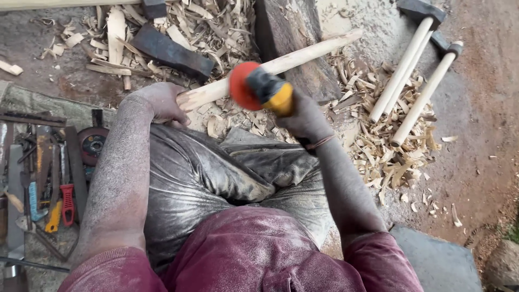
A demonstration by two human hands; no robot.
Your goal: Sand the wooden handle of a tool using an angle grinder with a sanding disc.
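Left hand point(162, 103) closed its grip around the near end of a pale wooden handle blank point(270, 67), which ran up and right across a dark block point(292, 38). Right hand point(305, 116) was wrapped tight on a power tool point(262, 89) with a yellow-black body and a red disc, the disc blurred and sitting against the blank close to the left hand. Ground was littered with wood shavings point(378, 146). Two finished hammers with pale handles point(411, 81) lay toward the ground's far right. Hand tools point(48, 178) were spread along the left edge.

Risks, as judged: disc sat near bare fingers; a snag or kick on the round blank could throw it toward the left hand or the lap. The blank was held by hand alone, so it could roll.
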